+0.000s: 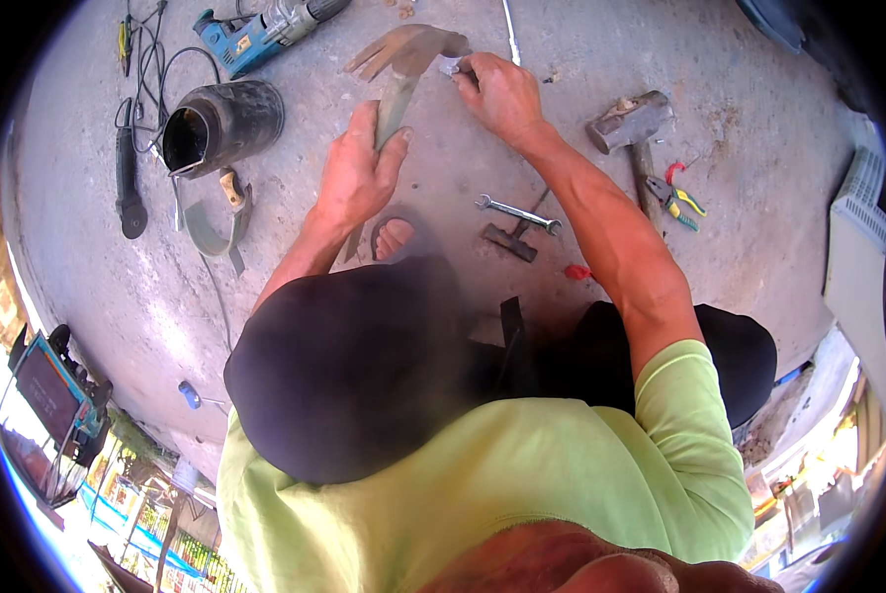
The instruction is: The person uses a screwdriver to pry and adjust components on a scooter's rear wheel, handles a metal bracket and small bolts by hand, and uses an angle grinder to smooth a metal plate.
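Observation:
My left hand is wrapped round the pale handle of a claw hammer. The hammer's head lies to the far side of that hand, its claw toward the left and its striking face toward my right hand. My right hand is closed in a pinch close beside the hammer face. At its fingertips shows a small, shiny, light-coloured piece, too small to name. A thin white rod lies on the floor just beyond the right hand.
On the concrete floor to the left lie a blue power drill, a black cylindrical container and a curved blade with a wooden handle. Nearer right are a wrench, a wooden mallet and yellow-handled pliers.

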`<state>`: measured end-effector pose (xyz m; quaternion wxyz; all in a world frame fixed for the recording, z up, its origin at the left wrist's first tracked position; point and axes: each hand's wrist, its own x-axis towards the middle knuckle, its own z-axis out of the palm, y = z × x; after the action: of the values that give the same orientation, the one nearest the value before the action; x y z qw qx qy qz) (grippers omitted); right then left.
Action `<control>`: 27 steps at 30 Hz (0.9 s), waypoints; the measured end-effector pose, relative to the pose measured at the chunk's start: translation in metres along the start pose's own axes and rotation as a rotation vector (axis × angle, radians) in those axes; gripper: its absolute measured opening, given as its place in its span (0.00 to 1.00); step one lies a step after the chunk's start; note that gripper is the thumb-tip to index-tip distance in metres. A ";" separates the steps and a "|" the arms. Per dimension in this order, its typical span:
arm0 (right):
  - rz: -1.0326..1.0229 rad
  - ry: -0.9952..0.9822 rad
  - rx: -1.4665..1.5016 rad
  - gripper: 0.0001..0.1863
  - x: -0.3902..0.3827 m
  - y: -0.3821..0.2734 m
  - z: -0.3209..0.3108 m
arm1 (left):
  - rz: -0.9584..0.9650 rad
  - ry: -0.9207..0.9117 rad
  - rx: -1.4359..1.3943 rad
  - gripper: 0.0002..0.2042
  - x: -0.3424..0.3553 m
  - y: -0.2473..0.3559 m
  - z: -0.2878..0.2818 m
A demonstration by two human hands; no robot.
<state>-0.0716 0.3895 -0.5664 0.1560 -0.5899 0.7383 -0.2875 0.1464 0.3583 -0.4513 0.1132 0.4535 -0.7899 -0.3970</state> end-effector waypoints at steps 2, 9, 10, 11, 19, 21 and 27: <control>0.003 0.010 0.041 0.12 0.001 -0.001 0.000 | -0.089 -0.022 -0.097 0.13 0.002 -0.021 0.000; 0.328 -0.006 0.335 0.16 0.001 0.012 0.007 | -0.497 -0.083 -0.546 0.12 -0.023 -0.071 0.016; 0.404 -0.029 0.391 0.18 0.000 0.019 0.005 | -0.508 -0.065 -0.589 0.11 -0.028 -0.084 0.023; 0.407 -0.023 0.460 0.18 -0.001 0.029 0.006 | -0.526 -0.054 -0.615 0.10 -0.033 -0.091 0.024; 0.523 -0.100 1.094 0.13 -0.004 0.033 -0.021 | -0.581 -0.032 -0.546 0.12 -0.059 -0.112 0.013; 0.542 -0.105 1.088 0.12 -0.006 0.031 -0.025 | -0.592 -0.046 -0.450 0.13 -0.058 -0.111 0.009; 0.542 -0.131 1.134 0.06 -0.013 0.020 -0.034 | -0.250 0.114 0.380 0.19 -0.062 -0.113 -0.007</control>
<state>-0.1030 0.4133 -0.5532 0.5564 -0.2239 0.5834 -0.5476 0.2557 0.3739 -0.5178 0.0203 0.5826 -0.7806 -0.2256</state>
